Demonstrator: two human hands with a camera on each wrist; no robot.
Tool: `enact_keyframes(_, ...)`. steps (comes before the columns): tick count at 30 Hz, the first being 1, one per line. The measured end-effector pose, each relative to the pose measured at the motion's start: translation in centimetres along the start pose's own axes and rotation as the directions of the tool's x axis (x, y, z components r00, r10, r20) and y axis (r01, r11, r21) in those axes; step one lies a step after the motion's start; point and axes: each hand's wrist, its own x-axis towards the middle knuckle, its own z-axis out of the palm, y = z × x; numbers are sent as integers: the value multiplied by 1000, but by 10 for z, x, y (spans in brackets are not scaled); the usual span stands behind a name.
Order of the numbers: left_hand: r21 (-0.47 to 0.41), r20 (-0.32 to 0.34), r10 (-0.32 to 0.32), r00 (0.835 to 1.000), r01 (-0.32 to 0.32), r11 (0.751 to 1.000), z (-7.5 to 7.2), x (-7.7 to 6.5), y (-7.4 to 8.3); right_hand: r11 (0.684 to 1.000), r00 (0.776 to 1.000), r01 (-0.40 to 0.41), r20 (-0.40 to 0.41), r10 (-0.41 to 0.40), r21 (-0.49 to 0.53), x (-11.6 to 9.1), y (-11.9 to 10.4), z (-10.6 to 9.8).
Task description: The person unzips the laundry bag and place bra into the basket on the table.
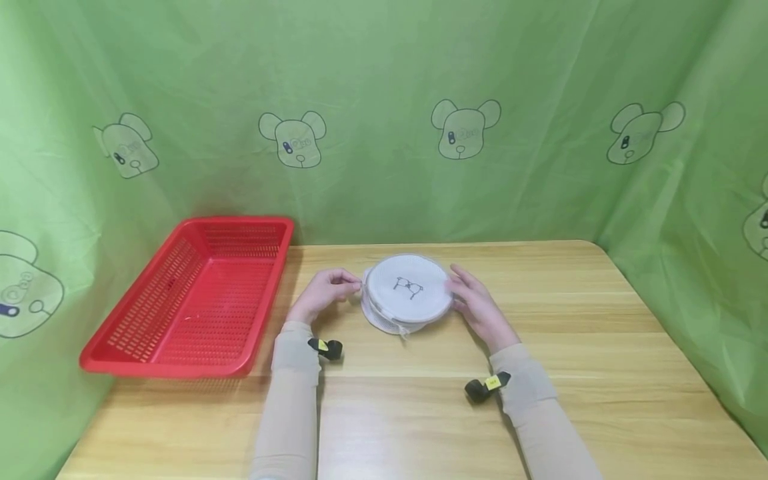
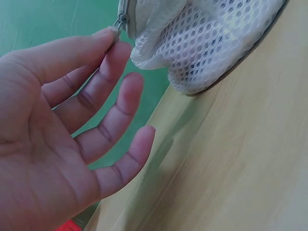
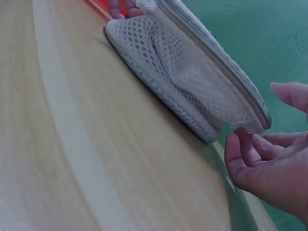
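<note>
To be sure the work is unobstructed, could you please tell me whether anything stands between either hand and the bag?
Nothing visible does: the left hand pinches the zipper pull of the bag, and the right hand touches its opposite side. The basket is left of the left hand, out of the way.

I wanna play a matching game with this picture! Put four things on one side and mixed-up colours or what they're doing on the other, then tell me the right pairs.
Things:
1. Basket
2. Mesh bag
3. Curtain
4. Left hand

Matches:
A. Green
B. Pinches the zipper pull
C. Red
D. White and round

Right pairs: 1-C, 2-D, 3-A, 4-B.
</note>
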Motion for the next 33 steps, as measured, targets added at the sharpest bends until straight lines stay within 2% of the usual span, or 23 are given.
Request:
enact_keyframes(7,-12,-52,-5,999,4,1000,2,2,1,1000,1000,14,1,-14,7,1,1,0)
enact_keyframes(15,-21,-83,-7,997,6,1000,5,5,1,1000,1000,11,-4,-11,-2,2,3,-1)
enact_keyframes(33,-3,-91,-13,996,12,1000,10,8,2,998,999,-41,3,41,48,0,0,-2)
